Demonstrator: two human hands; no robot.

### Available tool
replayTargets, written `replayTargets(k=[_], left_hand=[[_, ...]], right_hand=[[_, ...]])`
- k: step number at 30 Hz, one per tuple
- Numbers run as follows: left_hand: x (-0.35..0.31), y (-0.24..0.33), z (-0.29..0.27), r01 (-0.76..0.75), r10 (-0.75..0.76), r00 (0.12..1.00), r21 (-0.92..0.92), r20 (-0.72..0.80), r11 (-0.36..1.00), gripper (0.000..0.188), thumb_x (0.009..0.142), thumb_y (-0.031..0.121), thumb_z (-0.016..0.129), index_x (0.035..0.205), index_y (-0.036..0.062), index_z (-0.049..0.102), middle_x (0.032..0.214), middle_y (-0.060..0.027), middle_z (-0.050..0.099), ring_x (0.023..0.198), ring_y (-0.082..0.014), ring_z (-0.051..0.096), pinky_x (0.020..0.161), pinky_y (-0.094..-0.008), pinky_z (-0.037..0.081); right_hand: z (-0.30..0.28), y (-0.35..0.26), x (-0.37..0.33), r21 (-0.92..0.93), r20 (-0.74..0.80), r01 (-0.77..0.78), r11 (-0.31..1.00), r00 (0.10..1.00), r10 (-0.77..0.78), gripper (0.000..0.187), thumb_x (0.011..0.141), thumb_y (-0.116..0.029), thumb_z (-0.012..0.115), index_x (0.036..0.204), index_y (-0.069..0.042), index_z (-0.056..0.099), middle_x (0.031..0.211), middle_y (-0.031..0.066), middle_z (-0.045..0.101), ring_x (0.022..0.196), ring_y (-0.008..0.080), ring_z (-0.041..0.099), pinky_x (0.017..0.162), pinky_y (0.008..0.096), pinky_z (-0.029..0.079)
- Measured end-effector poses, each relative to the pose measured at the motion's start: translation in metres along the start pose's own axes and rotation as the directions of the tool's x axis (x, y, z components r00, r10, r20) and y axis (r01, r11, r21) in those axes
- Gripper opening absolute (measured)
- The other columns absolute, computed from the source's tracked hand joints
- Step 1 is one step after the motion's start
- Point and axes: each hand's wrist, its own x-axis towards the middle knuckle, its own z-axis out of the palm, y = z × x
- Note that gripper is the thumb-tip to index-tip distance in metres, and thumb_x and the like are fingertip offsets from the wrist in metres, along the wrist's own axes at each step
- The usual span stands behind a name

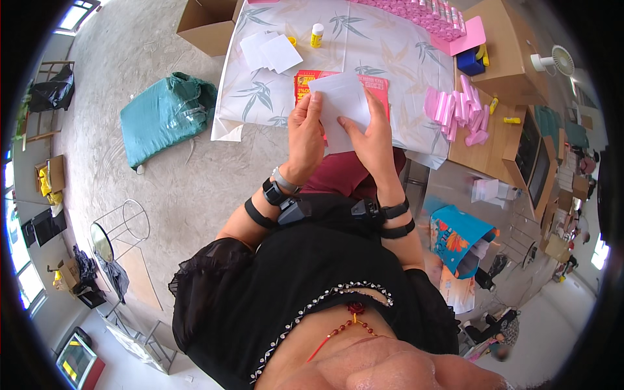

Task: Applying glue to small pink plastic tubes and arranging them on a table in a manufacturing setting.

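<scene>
A small stack of white paper sheets (pixel 341 97) is held between both hands over the table's near edge. My left hand (pixel 305 133) grips the left side, thumb on top and fingers underneath. My right hand (pixel 370 138) closes on the right side, its thumb lying across the sheets. Beneath the sheets, and partly hidden by them, are red and yellow printed cards (pixel 301 83) and a pink sheet (pixel 378 88). Farther left on the table lie several white paper squares (pixel 283 53). A glue stick (pixel 316 36) with a white cap stands beside them, next to a yellow ring-like piece (pixel 292 41).
The table has a leaf-patterned cloth (pixel 409 58). Pink rolls (pixel 465 107) lie loose at the right, and many more are lined up (pixel 422 16) at the far side. Cardboard boxes (pixel 207 26) stand around. A green wrapped bundle (pixel 162 120) lies on the floor.
</scene>
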Motion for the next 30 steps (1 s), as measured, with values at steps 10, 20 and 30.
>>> replayTargets(k=[10,20,30], left_hand=[[0.002,0.001,-0.004,-0.035,0.045,0.996,-0.130,0.075,0.991,0.029,0.109,0.025,0.049,0.116,0.0022,0.065,0.105,-0.0046,0.070,0.095,-0.0115,0.065,0.082,-0.0281,0.054],[-0.005,0.004,0.002,-0.009,0.014,0.999,-0.160,0.032,0.987,0.025,0.107,0.024,0.052,0.115,0.0039,0.065,0.104,-0.0027,0.068,0.094,-0.0095,0.062,0.082,-0.0269,0.051],[-0.031,0.009,0.027,0.019,0.015,0.986,-0.200,0.169,0.980,0.028,0.108,0.025,0.048,0.114,0.0027,0.064,0.107,-0.0057,0.069,0.099,-0.0133,0.066,0.090,-0.0313,0.052]], right_hand=[[-0.007,0.000,0.002,-0.008,0.001,0.003,1.000,1.000,-0.003,0.047,0.095,-0.016,0.068,0.136,0.003,0.055,0.118,0.0218,0.069,0.108,0.0287,0.068,0.091,0.0360,0.052],[-0.006,0.000,-0.007,0.017,-0.030,-0.078,0.997,0.997,0.078,0.042,0.098,-0.025,0.067,0.125,0.006,0.060,0.105,0.0260,0.070,0.096,0.0346,0.070,0.082,0.0387,0.054],[-0.022,-0.002,-0.033,0.095,-0.216,0.028,0.995,0.976,-0.007,0.039,0.096,-0.025,0.069,0.115,0.008,0.063,0.099,0.0269,0.070,0.092,0.0359,0.071,0.079,0.0379,0.053]])
